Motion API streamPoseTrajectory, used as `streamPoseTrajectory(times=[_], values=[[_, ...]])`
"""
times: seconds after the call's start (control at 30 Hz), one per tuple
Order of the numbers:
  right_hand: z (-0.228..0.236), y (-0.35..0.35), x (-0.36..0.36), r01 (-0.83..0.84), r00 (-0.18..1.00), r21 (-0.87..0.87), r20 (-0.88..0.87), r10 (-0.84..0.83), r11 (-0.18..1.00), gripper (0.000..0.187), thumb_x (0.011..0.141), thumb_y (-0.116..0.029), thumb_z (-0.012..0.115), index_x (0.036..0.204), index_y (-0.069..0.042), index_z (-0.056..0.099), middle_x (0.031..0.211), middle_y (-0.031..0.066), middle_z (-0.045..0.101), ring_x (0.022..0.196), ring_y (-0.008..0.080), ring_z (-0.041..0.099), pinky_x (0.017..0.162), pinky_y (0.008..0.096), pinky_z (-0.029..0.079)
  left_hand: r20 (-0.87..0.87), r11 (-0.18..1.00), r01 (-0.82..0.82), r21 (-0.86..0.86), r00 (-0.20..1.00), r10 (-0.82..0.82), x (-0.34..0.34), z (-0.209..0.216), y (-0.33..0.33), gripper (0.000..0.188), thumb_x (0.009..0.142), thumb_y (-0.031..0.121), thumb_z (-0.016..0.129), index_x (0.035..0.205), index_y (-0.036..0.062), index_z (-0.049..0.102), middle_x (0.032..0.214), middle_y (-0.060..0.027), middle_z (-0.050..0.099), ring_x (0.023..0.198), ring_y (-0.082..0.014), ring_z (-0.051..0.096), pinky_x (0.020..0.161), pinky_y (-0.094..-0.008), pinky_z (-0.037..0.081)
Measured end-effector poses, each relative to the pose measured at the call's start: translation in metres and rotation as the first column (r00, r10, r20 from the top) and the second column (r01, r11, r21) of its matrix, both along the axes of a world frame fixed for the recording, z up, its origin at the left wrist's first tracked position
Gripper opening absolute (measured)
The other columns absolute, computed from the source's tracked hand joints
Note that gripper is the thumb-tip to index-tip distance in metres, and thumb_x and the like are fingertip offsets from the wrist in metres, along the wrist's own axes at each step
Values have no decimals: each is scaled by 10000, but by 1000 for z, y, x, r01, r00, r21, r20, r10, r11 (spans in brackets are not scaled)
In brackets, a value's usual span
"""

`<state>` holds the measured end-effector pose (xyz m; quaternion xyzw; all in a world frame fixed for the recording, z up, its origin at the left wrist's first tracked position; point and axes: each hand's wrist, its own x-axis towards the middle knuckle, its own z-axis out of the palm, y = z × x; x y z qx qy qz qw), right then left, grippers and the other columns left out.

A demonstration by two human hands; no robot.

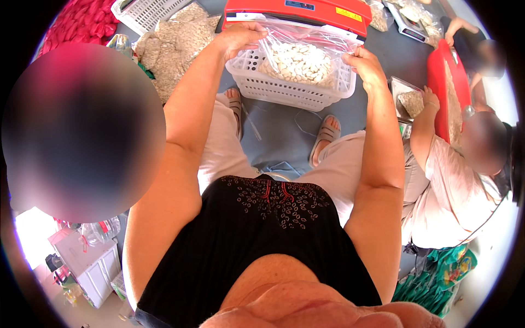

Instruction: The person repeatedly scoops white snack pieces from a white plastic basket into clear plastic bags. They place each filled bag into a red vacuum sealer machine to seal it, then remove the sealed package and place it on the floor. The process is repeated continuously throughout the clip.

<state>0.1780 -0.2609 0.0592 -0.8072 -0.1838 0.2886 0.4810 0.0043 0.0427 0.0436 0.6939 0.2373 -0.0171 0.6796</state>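
- While both hands are raised in front of the seated person, the left hand [238, 37] pinches the upper left corner of a clear plastic bag [303, 57]; its grip is closed on the film, fingers curled over the top edge.
- The right hand [365, 65] holds the bag's upper right corner, its grip also closed on the plastic, thumb and fingers pressed together.
- The bag is stretched between the two hands, its mouth uppermost, and its lower part is filled with pale, flat seeds [299, 63].
- It hangs over a white slotted plastic basket [290, 90] that stands on the grey floor [279, 131]; whether the bag's bottom rests in the basket cannot be told.
- Just behind the bag's top edge lies a red machine [298, 11] with a long flat bar.
- Below the basket, the person's two feet in sandals [327, 134] rest on the floor, one on each side.
- To the left of the basket lie heaped filled bags of seeds [175, 44], and a second white basket [145, 13] stands beyond them.
- On the right, another person in a light shirt [454, 186] sits with a hand [430, 99] beside a metal tray [407, 101] of seeds, next to a red tub [445, 82].
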Motion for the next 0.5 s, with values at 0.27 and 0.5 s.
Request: streamPoseTrajectory(times=[0.27,0.5], values=[[-1,6,-1,151,983,14,-109,-148,988,340,865,-332,638,1080,-71,599,997,51,653,976,169,605,885,335,395,2,996,-83,-42,997,83,3,0,-12,294,858,265,656,1076,72,616,1082,-45,638,980,-164,594,858,-305,485],[4,6,-3,157,981,53,-120,-150,986,422,870,-331,637,1175,-48,564,1030,65,655,993,174,608,893,339,391,-34,994,-95,-53,995,93,2,-1,-14,309,868,248,648,1101,53,592,1109,-60,635,994,-174,595,864,-317,494]])
